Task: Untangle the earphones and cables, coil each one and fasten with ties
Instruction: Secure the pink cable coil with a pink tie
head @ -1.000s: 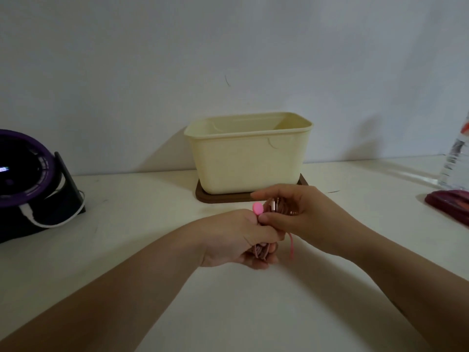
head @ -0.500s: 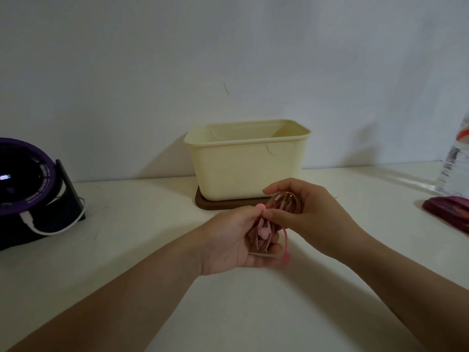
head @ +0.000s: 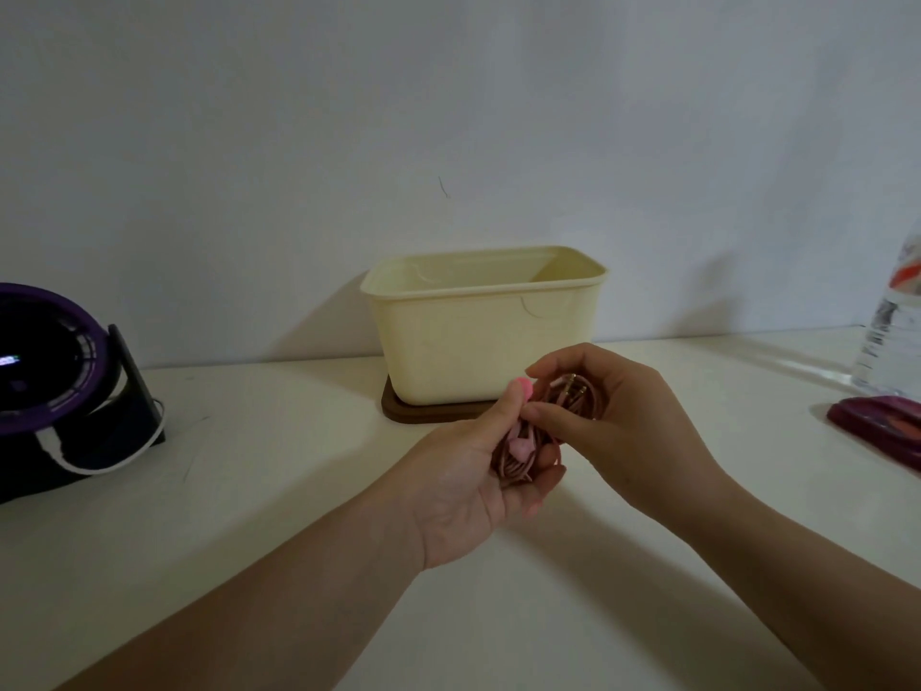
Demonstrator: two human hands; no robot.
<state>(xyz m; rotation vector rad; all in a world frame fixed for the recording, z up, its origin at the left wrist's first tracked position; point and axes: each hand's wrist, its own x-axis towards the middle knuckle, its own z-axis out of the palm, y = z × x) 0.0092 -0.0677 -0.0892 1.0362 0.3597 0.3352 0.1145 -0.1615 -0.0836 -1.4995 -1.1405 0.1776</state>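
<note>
A coiled pink cable [head: 518, 453] lies bundled between both hands, just above the table in front of the cream box. My left hand [head: 478, 471] cups the coil from below, palm up, and its thumb pins a bright pink tie [head: 522, 387] at the top. My right hand [head: 623, 416] curls over the coil's right side, where the metal plugs [head: 573, 384] show, and its thumb and fingers pinch the bundle. Most of the cable is hidden by the fingers.
A cream plastic box [head: 481, 336] stands on a brown base [head: 423, 413] by the wall. A purple and black fan [head: 55, 381] is at the left. At the right edge are a clear bottle [head: 892, 336] and a dark red case [head: 882, 423].
The left hand has turned palm up and opened around the coil. The loose pink tie end that hung below the hands is gone from view; the tie's head sits at the left thumb.
</note>
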